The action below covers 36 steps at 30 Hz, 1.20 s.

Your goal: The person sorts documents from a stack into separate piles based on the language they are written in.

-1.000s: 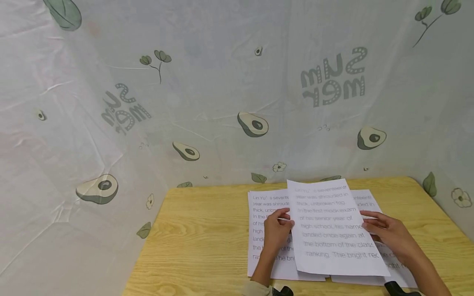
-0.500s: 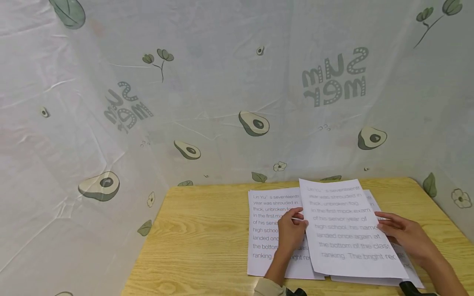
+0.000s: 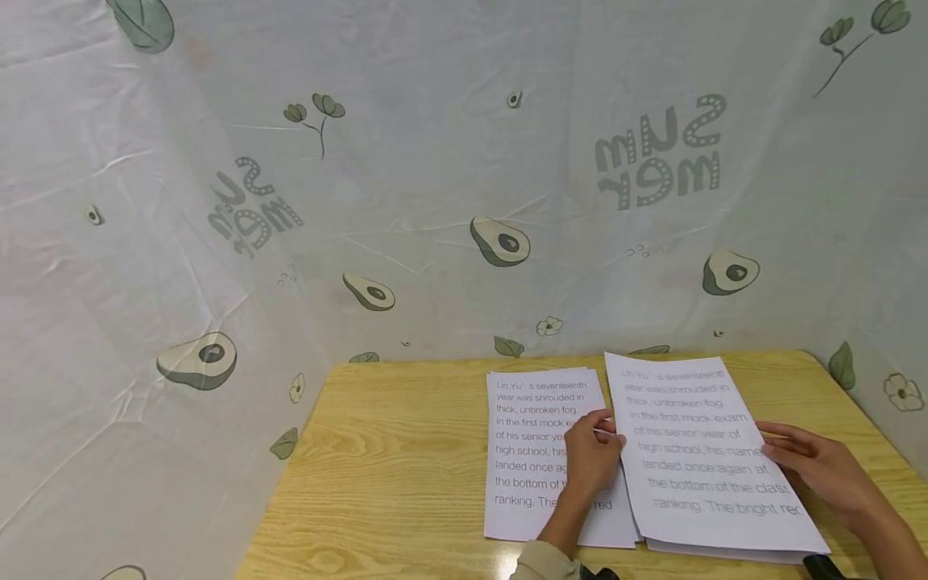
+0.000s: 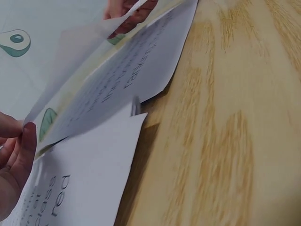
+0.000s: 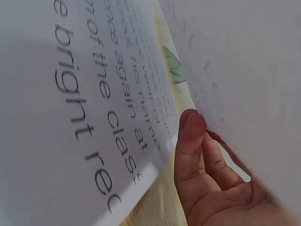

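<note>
A printed sheet of paper (image 3: 699, 455) is held up over the right-hand paper pile (image 4: 136, 66), covering nearly all of it in the head view. My left hand (image 3: 590, 457) pinches the sheet's left edge, its wrist above the left-hand paper pile (image 3: 525, 451). On the opposite edge, my right hand (image 3: 822, 475) grips the sheet between thumb and fingers. The left wrist view shows the sheet slanting between both hands, with a gap beneath it. In the right wrist view the thumb (image 5: 190, 134) lies along the paper's edge, over large printed text.
Both piles lie side by side on a wood-grain table (image 3: 391, 459), their near corners almost meeting. A pale curtain (image 3: 406, 185) printed with avocados and leaves hangs behind the table and along its left side.
Both hands have carried the sheet rightward, from across the two piles to over the right one. More of the left pile's text now shows.
</note>
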Available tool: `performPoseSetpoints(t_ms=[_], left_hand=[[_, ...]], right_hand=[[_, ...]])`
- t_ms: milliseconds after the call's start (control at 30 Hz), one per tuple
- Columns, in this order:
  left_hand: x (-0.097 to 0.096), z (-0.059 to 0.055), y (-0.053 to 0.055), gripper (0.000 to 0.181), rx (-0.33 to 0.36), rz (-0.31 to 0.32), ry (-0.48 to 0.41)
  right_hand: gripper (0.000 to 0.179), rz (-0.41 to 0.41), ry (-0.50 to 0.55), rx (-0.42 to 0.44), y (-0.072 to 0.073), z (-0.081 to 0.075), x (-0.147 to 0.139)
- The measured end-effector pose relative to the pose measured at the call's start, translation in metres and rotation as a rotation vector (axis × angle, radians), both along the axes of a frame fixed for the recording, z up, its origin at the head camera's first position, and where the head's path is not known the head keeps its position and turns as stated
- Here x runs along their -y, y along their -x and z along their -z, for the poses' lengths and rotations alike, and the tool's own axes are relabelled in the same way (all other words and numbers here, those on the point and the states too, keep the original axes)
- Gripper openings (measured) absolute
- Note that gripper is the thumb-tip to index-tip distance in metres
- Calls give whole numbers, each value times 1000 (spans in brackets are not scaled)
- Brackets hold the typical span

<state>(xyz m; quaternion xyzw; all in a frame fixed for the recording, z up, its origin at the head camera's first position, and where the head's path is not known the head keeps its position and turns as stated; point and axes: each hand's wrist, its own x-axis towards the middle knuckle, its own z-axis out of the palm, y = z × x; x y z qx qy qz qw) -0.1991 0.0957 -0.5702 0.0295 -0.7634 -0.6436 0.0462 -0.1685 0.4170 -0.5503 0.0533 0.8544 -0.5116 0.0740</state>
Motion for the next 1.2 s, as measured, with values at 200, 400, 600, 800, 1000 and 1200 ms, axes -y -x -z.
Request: performPoseSetpoints(t_ms=[200, 400, 600, 800, 1000, 1200], left_hand=[[-7, 0, 0, 41, 34, 23, 21], [-12, -3, -2, 41, 28, 42, 32], [-16, -4, -1, 40, 46, 43, 60], [-19, -2, -2, 39, 62, 42, 91], [-19, -1, -2, 38, 59, 52, 115], [-12, -4, -4, 38, -10, 51, 148]], right_hand=[[48, 12, -26, 10, 4, 1, -6], [60, 35, -80, 3, 6, 3, -8], [60, 50, -122, -1, 7, 9, -9], [59, 35, -171, -4, 8, 12, -8], [56, 10, -183, -32, 6, 10, -6], [51, 22, -426, -109, 3, 2, -5]])
